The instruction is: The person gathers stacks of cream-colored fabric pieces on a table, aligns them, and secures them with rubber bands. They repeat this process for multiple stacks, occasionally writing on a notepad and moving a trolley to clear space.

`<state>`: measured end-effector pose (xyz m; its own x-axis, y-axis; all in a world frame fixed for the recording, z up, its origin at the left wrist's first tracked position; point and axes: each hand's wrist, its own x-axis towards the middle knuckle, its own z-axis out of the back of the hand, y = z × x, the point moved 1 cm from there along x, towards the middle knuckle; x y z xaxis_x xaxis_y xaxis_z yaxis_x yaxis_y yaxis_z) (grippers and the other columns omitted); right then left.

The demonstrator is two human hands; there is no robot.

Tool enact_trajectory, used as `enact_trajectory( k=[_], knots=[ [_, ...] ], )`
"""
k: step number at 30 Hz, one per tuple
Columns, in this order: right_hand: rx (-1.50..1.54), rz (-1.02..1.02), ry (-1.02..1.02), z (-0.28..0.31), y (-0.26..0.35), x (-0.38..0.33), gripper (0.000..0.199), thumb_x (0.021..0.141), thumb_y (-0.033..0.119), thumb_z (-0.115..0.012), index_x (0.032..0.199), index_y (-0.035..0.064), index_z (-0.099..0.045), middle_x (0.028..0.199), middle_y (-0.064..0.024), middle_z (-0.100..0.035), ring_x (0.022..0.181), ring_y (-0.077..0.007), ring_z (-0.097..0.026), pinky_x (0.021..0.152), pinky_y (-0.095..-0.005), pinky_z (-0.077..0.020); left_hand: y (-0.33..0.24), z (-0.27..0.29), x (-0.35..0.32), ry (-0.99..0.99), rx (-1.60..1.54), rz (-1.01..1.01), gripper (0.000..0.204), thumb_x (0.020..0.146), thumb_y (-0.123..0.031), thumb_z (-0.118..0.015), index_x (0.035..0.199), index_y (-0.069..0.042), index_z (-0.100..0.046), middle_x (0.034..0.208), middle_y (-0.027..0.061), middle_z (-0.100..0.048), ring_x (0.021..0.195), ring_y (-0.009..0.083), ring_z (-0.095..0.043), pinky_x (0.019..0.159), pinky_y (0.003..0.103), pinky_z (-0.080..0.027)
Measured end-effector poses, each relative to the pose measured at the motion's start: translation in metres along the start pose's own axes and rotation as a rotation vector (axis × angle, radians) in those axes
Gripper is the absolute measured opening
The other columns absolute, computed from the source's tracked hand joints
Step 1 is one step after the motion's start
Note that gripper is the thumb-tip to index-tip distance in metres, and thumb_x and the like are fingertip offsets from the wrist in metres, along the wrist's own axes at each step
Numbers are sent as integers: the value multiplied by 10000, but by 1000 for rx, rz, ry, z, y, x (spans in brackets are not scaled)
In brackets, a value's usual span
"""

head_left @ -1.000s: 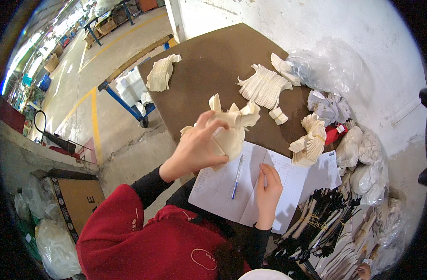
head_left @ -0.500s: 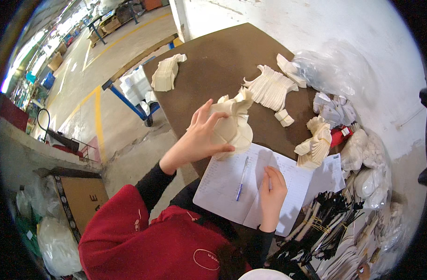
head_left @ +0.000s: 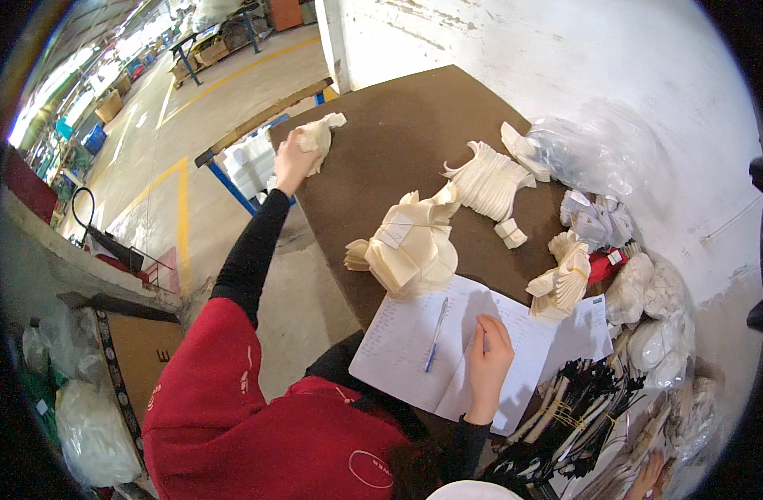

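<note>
- Left arm extended far forward and to the left, elbow nearly straight, black undersleeve exposed from red sleeve to wrist
- Left hand (head_left: 296, 161) placed at the table's far left corner, fingers bent against a cream fabric bundle (head_left: 325, 129); bundle partly covered by the hand, firmness of grip cannot be told
- Right forearm brought in from the lower edge, wrist set low over the open notebook (head_left: 390, 375)
- Right hand (head_left: 490, 354) rested on the right-hand page, fingers together and loosely curled, narrow gap left at the thumb, nothing held
- Ballpoint pen (head_left: 437, 333) laid along the left-hand page, near the right hand, untouched
- Labelled cream stack (head_left: 415, 250) set on the brown table (head_left: 381, 125) between the two hands, just beyond the notebook, touched by neither
- Tied cream stack (head_left: 491, 179) and small cream block (head_left: 511, 233) placed farther right, fanned cream bundle (head_left: 561, 279) just beside the notebook's upper right corner
</note>
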<state>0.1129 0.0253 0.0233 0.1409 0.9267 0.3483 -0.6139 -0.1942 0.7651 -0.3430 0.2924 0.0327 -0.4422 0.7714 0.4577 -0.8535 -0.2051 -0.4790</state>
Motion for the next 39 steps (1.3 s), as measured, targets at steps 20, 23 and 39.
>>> enact_trajectory(
  k=[20, 23, 39],
  knots=[
    [15, 2, -61, 12, 2, 1, 173, 884, 15, -608, 1033, -30, -683, 1083, -194, -681, 997, -355, -654, 893, -404, -513, -179, 180, -100, 1057, -1657, 127, 597, 828, -138, -526, 1394, 17, -420, 1372, 193, -512, 1224, 280, -565, 1037, 383, -472],
    [21, -1, -57, 12, 3, 1, 156, 900, 12, -604, 1031, -38, -672, 1067, -190, -683, 1007, -342, -658, 913, -385, -500, -187, 180, -107, 1016, -1650, 224, 539, 887, -184, -532, 1382, 10, -443, 1337, 182, -553, 1194, 265, -594, 1010, 376, -495],
    [10, 6, -80, 19, 1, 0, 166, 882, 28, -620, 1026, -23, -683, 1076, -176, -685, 997, -339, -655, 893, -391, -506, -183, 150, -184, 866, -989, 262, 561, 998, -347, -547, 1457, -86, -359, 1269, 70, -569, 1107, 139, -582, 883, 299, -488]
  ],
)
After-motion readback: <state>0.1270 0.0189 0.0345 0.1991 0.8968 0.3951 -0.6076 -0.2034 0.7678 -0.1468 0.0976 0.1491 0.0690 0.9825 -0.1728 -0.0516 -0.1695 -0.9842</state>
